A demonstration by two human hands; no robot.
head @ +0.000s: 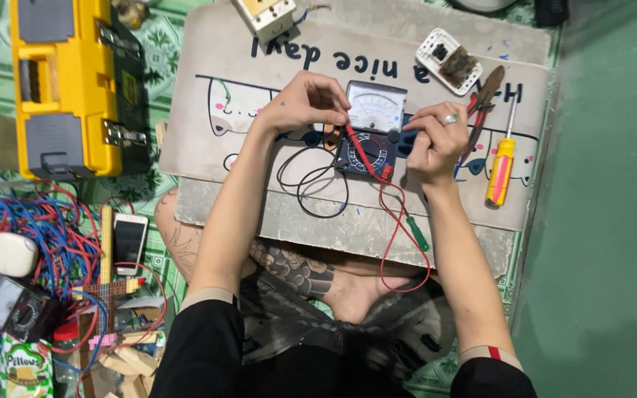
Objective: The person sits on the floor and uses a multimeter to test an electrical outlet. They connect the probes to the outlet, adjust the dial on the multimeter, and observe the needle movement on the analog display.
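1. Head view, centre of frame: an analog meter (372, 129) with a pale dial and dark lower body lies flat on a printed mat (208, 155) on the floor.
2. Left hand (305, 102), fingers pinched shut on a red probe (360, 151), tip down on the meter's face.
3. Right hand (433, 140), curled closed around the meter's right edge and a small dark part there; which it grips cannot be told.
4. Red lead (399, 236) and black lead (311, 180), limp loops trailing toward the lower frame.
5. Handling, as judged: meter light, rigid, glass-fronted and fragile, best held by its side edges; probe slim and stiff, held on its insulated shaft.
6. Right of frame: yellow-handled screwdriver (500, 171); upper left: yellow toolbox (68, 81).
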